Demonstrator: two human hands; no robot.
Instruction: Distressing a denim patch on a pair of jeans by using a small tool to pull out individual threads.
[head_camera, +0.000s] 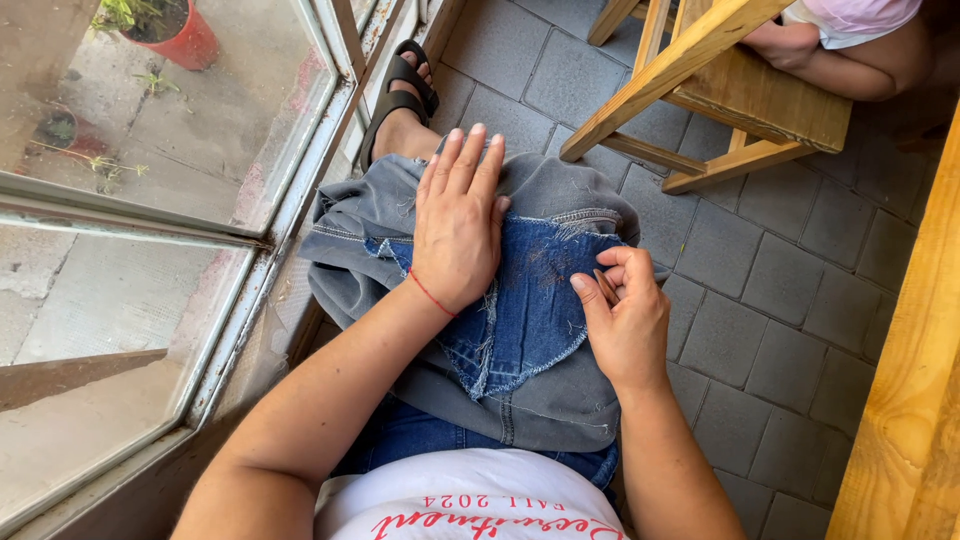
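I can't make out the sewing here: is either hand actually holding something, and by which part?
The right hand pinches something thin between thumb and fingertips, too small to identify. The left hand grips nothing; it lies flat on the blue denim patch and the grey garment.

no packages, labels, signs, screens.

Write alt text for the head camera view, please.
A seated person's left hand presses flat on grey denim over the lap, while the right hand pinches something thin at a frayed blue denim patch. A wooden stool stands nearby.
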